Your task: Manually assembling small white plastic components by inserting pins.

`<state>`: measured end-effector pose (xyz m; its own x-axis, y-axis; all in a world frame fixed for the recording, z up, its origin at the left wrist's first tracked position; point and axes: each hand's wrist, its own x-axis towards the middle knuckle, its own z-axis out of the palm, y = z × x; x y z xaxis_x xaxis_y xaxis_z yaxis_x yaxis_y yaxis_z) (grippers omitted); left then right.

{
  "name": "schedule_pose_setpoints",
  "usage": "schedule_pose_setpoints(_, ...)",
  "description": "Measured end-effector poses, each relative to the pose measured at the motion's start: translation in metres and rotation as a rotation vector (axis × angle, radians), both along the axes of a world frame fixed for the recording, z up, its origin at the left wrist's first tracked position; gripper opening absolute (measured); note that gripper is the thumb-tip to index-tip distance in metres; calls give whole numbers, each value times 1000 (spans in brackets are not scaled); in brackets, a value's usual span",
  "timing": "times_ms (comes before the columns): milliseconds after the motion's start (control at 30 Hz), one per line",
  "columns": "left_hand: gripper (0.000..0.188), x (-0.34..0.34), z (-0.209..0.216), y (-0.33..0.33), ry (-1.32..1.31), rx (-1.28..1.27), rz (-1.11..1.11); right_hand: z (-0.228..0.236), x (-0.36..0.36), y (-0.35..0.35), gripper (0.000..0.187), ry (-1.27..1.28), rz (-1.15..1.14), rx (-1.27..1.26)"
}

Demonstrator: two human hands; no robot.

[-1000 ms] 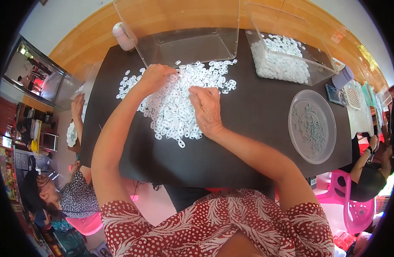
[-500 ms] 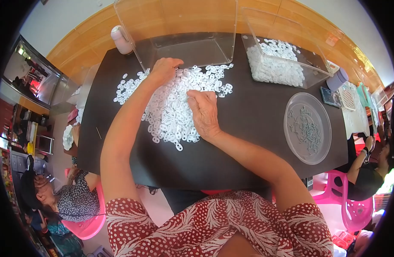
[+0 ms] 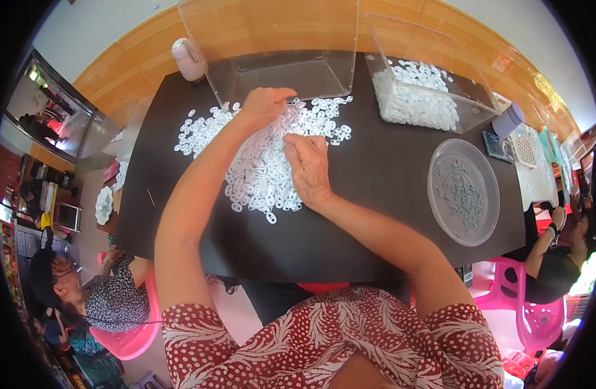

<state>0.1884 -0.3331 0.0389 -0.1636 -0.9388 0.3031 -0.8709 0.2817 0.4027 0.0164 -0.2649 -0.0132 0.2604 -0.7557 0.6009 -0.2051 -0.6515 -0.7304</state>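
Observation:
A heap of small white oval plastic pieces with two holes each [image 3: 262, 175] lies on the dark table. My left hand [image 3: 267, 107] reaches over the far side of the heap. Its fingers are drawn together and point right, with white pieces under and beside the fingertips; whether one is held is unclear. At the heap's right side, my right hand [image 3: 308, 167] is closed, thumb against the curled fingers. Anything inside that hand is hidden.
Behind the heap stands a clear plastic bin [image 3: 282, 74]. A second clear bin [image 3: 466, 107] holds many white pieces. To the right, a round clear tray [image 3: 440, 214] holds small grey-green pieces. A pink bottle [image 3: 189, 61] and a purple-lidded container [image 3: 509, 120] stand farther off. Other people sit both sides.
My left hand has shifted right along the far edge of the heap, uncovering pieces on its left. My right hand has stayed almost in place.

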Motion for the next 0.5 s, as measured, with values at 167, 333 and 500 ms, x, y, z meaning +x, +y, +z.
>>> schedule_pose_setpoints(167, 34, -21, -13, -9, -104, 5, -51, 0, 5, 4, 17, -46, 21, 0)
schedule_pose_setpoints(333, 30, -29, -10, 9, -98, -98, -48, 0, -1, 0, 15, -15, 7, -11)
schedule_pose_setpoints(500, 24, 9, 28, 55, 76, -259, 512, 1, 0, 1, 15, -20, 13, 6)
